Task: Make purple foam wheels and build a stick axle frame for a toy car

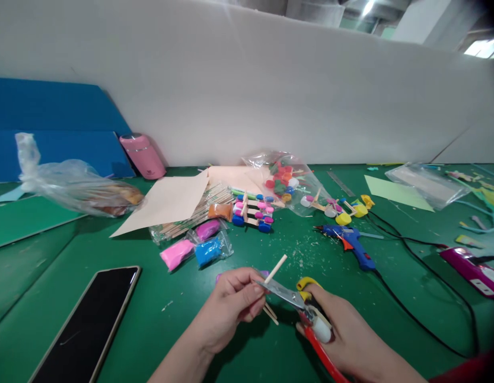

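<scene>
My left hand is closed in a pinch round a thin wooden stick that points up and to the right. My right hand grips scissors with yellow and red handles. Their blades meet the stick just beside my left fingertips. Two short stick pieces lie just below the blades. Both hands hover low over the green mat near its front edge.
A black phone lies at front left. Behind my hands are clay packets, a small stick-and-cap model, a bag of coloured caps, paper sheets and a pink bottle. A blue glue gun with black cable lies right.
</scene>
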A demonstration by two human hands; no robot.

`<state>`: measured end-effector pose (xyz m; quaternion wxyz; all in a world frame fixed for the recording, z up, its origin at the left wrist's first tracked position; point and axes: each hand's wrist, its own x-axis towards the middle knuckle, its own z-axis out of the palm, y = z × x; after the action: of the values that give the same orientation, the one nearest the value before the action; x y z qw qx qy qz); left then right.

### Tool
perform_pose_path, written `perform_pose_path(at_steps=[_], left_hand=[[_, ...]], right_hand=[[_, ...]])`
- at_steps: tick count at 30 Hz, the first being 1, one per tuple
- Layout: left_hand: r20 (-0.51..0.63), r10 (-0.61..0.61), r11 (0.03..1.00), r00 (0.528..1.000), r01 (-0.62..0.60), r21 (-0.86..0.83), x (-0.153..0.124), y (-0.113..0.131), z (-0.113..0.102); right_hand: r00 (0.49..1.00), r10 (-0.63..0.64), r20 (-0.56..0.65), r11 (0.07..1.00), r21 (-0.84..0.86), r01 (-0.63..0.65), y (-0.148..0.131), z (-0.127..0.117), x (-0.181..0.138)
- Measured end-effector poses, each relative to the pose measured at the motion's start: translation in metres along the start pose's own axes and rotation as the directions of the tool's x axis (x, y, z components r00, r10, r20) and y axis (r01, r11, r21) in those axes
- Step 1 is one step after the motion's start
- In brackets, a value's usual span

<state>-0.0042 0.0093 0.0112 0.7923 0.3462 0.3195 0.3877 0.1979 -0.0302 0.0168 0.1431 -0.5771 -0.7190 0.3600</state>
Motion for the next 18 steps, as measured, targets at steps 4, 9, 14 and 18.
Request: perform_pose_path(at_steps=[4, 9, 14, 18], left_hand=[[-0.044, 0.107, 0.982, 0.993, -0.113, -0.154, -0.001, 0.009, -0.004], [-0.194, 0.219, 0.975, 0.956, -0.220, 0.021, -0.001, 0.022, -0.012], [-0.169, 0.305, 0.773, 0.937, -0.140, 0.619, -0.003, 0.016, -0.001], [0.125, 0.362, 0.306, 0.924, -0.244, 0.920, -0.004, 0.007, 0.006]], right_hand=[[0.999, 0.018, -0.029, 1.000, -0.013, -0.019, 0.007, -0.009, 0.000], [0.959, 0.125, -0.255, 0.962, -0.205, -0.180, 0.052, -0.022, 0.001], [0.928, -0.097, -0.360, 0.883, -0.460, -0.086, 0.057, -0.039, -0.005], [0.813, -0.324, -0.484, 0.873, -0.484, 0.060, 0.013, -0.041, -0.005]])
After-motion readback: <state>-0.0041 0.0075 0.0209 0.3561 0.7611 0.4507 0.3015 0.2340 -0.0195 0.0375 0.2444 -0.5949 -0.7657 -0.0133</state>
